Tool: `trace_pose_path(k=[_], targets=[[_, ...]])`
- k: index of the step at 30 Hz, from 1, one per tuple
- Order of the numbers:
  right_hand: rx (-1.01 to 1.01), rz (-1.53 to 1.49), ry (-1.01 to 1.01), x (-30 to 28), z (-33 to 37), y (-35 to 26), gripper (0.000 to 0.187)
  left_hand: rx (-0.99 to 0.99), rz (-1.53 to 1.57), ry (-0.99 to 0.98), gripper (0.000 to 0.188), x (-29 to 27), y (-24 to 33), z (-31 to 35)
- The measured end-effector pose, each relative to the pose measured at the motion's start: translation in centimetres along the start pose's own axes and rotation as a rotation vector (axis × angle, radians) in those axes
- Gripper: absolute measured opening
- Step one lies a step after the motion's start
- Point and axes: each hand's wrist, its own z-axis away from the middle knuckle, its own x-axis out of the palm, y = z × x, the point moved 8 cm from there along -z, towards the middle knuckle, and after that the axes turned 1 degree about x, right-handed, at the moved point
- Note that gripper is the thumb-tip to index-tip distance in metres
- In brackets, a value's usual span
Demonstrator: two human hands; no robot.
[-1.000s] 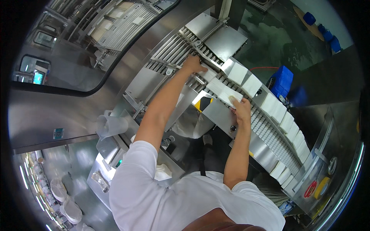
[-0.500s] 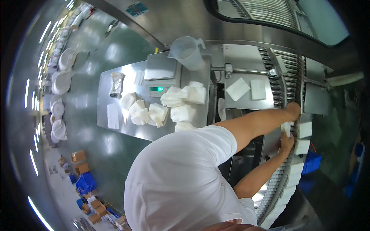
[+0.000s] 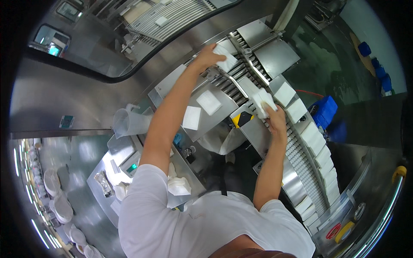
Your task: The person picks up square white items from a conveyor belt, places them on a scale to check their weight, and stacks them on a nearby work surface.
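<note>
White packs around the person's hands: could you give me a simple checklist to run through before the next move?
1. Right hand has hold of its white bundle: ok, the thumb lies over it.
2. Number of pieces in that bundle: cannot tell.
3. Left hand on a white pack: ok, it touches one by the rollers.
4. Left hand's grip secure: cannot tell, some fingers are hidden.
5. Two loose packs on the steel plate lined up: not ok, they lie at different angles.

steel wall (image 3: 47, 103) | dark-rimmed window (image 3: 101, 45) | green floor (image 3: 318, 64) | strip lights (image 3: 39, 233)
</note>
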Motion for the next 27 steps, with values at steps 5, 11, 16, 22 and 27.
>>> trace_pose_path(k=[5, 11, 16, 22, 27], targets=[[-0.033, 0.323, 0.017, 2.7, -5.8, -0.7, 0.074, -0.094, 0.073, -0.104, 0.069, 3.4, -3.0, -7.9], [-0.155, 0.892, 0.044, -2.3, -7.5, 1.1, 0.058, -0.013, -0.503, -0.047, 0.074, 12.7, -5.2, -8.1], [0.044, 0.942, 0.024, -5.6, -4.3, 2.5, 0.072, 0.048, -0.636, -0.078, 0.042, 24.1, -2.2, -2.6], [-0.105, 1.396, 0.243, -5.4, -3.1, -2.6, 0.093, -0.016, -0.693, -0.192, 0.035, 29.2, 0.1, -2.0], [-0.244, 1.372, 0.471, -10.0, -1.2, -3.1, 0.093, 0.488, -0.122, 0.405, 0.051, 16.2, 8.7, 13.7]])
